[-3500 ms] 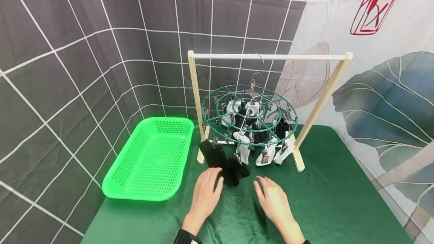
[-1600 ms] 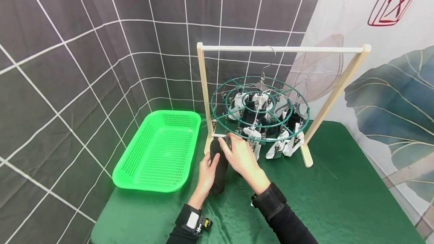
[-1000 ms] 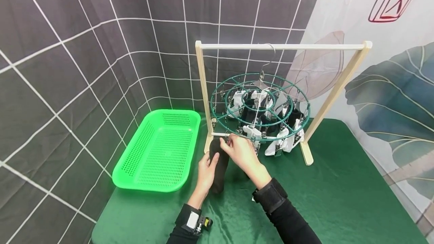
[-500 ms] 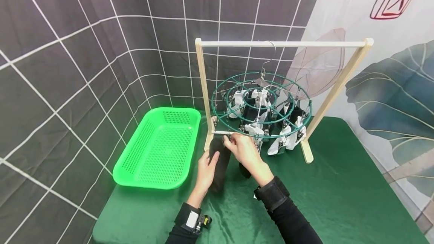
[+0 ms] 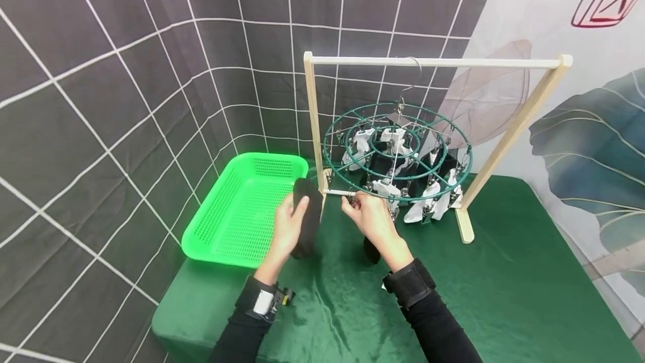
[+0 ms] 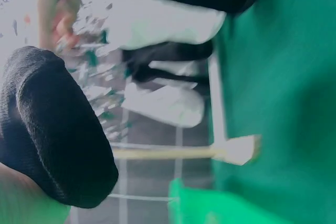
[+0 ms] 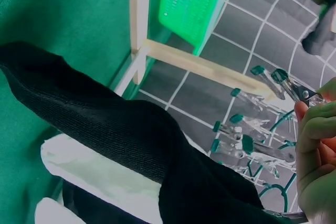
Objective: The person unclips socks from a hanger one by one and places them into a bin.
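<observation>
Since half a second ago, the black sock (image 5: 308, 217) has moved left, away from the right hand (image 5: 374, 220), and is now just in front of the green basket's (image 5: 242, 212) right edge in the head view. The left hand (image 5: 286, 228) has gone with it, gripping it, thumb over the near face; sock roughly upright, slightly tilted, above the surface (image 5: 514, 290). Earlier, both hands met at its top; now they're apart. Right hand stays about where it was at the round green hanger's (image 5: 413, 199) near left rim, pinching a metal clip (image 7: 300, 92) with green tips. That clip has no sock in it in the right wrist view. Second black sock (image 7: 115, 124) hangs beside, mostly hidden behind the right hand from the head camera, only its toe showing. White socks (image 5: 422, 206) and more dark ones hang as before under the hanger, itself hooked on the rack's bar (image 5: 363, 61).
</observation>
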Demonstrator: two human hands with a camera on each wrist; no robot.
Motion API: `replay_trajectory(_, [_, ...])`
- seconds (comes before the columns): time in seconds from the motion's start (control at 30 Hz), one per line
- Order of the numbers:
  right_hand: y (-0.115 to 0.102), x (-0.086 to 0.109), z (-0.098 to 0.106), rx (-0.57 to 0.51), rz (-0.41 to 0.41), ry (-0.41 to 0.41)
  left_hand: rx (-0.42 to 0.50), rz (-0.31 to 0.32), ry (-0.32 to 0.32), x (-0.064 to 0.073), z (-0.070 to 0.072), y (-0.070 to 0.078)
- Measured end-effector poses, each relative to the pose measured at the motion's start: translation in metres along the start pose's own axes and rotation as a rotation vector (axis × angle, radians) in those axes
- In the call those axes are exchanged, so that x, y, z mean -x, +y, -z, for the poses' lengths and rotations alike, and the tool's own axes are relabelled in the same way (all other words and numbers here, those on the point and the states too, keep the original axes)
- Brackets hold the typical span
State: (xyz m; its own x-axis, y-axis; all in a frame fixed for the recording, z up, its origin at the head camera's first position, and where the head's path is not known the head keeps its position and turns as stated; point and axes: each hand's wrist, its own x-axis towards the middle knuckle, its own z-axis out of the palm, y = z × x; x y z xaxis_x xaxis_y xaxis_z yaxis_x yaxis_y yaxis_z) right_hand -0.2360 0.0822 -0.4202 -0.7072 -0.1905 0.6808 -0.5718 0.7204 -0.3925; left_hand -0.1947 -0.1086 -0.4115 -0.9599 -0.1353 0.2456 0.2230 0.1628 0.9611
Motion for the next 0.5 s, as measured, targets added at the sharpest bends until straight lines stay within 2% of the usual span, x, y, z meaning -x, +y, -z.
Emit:
replay_trajectory(0.07, [0.001, -0.001, 0.000, -0.008, -0.015, -0.003, -0.043, -0.040, -0.011, -0.015, 0.010, 0.000])
replay_trajectory(0.17, [0.002, -0.002, -0.001, -0.004, -0.050, -0.016, -0.169, -0.107, -0.005, -0.041, 0.023, -0.004])
replay_trajectory(0.27, [0.003, -0.003, -0.002, 0.007, -0.080, -0.017, -0.302, -0.129, 0.007, -0.066, 0.034, -0.008])
replay_trajectory(0.33, [0.003, -0.004, -0.003, 0.013, -0.094, -0.017, -0.385, -0.118, 0.007, -0.080, 0.039, -0.012])
replay_trajectory(0.43, [0.003, -0.006, -0.003, 0.014, -0.111, -0.026, -0.505, -0.034, -0.028, -0.097, 0.046, -0.021])
replay_trajectory(0.5, [0.003, -0.007, -0.003, 0.013, -0.120, -0.034, -0.588, 0.022, -0.081, -0.110, 0.048, -0.035])
